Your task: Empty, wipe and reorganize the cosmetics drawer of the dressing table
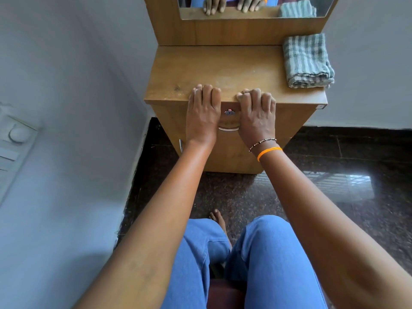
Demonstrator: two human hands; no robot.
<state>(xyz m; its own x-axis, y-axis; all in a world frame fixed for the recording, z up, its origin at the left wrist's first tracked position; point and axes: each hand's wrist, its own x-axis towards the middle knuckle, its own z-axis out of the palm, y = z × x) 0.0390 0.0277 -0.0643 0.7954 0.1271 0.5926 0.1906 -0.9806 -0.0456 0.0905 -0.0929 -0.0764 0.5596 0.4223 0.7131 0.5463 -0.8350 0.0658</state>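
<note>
You sit facing the dressing table [223,70], both hands resting on the front edge of its wooden top. Your left hand [204,112] and right hand [256,114] lie side by side, fingers curled over the edge, hanging down across the closed drawer [296,121]. Between them show the drawer's lock [229,112] and, just below it, part of a curved metal handle [228,128]. A beaded bracelet [263,143] and an orange band [269,152] circle your right wrist. A folded striped cloth [308,61] lies at the top's right rear corner, near the mirror [256,7], which reflects your fingers and the cloth. Your knees in blue trousers [267,253] are below, over a dark polished floor [334,163].
</note>
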